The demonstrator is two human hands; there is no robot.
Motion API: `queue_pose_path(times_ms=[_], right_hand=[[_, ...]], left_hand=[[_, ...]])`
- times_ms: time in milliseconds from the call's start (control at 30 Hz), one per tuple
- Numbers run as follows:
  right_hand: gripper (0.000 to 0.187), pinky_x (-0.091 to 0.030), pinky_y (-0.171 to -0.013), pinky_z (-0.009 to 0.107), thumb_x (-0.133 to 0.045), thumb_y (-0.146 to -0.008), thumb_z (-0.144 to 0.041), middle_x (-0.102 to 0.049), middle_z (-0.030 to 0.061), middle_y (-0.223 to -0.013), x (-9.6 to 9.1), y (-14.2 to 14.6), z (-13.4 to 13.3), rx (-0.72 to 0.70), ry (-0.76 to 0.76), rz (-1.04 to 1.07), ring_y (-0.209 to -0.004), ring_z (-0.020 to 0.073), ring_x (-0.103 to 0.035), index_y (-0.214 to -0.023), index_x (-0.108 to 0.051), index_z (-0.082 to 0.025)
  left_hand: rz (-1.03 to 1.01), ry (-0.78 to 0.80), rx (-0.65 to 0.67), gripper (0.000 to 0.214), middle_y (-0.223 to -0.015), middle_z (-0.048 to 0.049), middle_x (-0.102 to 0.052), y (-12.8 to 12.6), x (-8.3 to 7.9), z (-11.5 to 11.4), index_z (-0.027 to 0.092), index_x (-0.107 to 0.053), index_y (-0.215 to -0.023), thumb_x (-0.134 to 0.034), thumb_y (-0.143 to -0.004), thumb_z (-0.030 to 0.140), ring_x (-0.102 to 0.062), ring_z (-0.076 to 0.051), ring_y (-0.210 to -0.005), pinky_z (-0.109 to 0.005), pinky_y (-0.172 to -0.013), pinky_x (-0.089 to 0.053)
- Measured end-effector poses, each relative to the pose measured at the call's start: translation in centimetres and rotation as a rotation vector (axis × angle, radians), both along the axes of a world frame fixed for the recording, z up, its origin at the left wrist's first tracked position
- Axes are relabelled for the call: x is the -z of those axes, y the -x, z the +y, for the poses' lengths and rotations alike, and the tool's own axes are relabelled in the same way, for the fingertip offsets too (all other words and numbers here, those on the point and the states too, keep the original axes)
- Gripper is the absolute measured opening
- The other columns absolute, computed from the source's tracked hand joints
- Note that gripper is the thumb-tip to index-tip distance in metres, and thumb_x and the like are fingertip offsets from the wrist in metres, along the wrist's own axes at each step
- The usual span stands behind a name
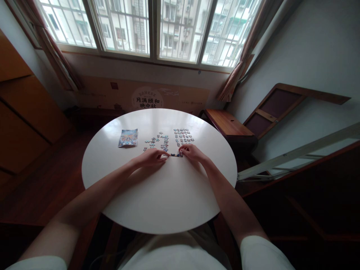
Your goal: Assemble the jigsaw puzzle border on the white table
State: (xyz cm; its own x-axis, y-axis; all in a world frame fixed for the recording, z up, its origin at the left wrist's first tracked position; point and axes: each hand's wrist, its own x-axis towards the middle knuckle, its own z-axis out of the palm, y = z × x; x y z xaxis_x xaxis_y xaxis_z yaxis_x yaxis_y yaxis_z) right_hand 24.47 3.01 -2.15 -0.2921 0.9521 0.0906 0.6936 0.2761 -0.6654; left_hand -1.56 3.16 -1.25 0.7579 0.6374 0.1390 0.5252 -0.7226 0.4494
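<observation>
Both my hands rest on a round white table [157, 198]. My left hand [153, 156] and my right hand [191, 152] are closed in pinches on either end of a short joined strip of jigsaw pieces [176, 154] lying on the tabletop between them. Just beyond my fingers several loose jigsaw pieces [159, 142] are scattered, and a second group of jigsaw pieces [182, 135] is laid out in rows to the right. A small printed picture card [128, 137] lies flat at the left of the pieces.
A wooden desk [226, 123] stands behind the table at the right. A wooden frame [277, 107] leans on the right wall. Wooden cabinets [25, 112] line the left. A barred window [152, 26] with curtains fills the back.
</observation>
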Motion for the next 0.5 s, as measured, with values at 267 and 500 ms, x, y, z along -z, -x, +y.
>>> queue_pose_path(times_ms=[267, 500], right_hand=[[0.022, -0.042, -0.067, 0.024, -0.052, -0.084, -0.026, -0.069, 0.005, -0.081, 0.01, -0.15, 0.07, 0.052, -0.018, -0.016, -0.071, 0.0143, -0.059, -0.091, -0.071, -0.015], [0.022, -0.04, -0.063, 0.024, -0.055, -0.082, -0.031, -0.069, 0.0035, -0.076, 0.23, -0.23, 0.06, 0.037, -0.006, 0.003, -0.068, 0.0138, -0.057, -0.083, -0.069, -0.015]], left_hand=[[0.022, 0.003, -0.013, 0.037, -0.054, 0.005, -0.046, -0.13, -0.33, -0.24, 0.021, -0.069, -0.114, -0.049, -0.087, 0.037, -0.037, -0.008, -0.049, -0.02, -0.052, -0.023], [0.027, -0.003, -0.013, 0.038, -0.053, 0.0047, -0.046, -0.1, -0.53, -0.38, 0.02, -0.069, -0.114, -0.05, -0.087, 0.038, -0.036, -0.008, -0.048, -0.02, -0.051, -0.023]])
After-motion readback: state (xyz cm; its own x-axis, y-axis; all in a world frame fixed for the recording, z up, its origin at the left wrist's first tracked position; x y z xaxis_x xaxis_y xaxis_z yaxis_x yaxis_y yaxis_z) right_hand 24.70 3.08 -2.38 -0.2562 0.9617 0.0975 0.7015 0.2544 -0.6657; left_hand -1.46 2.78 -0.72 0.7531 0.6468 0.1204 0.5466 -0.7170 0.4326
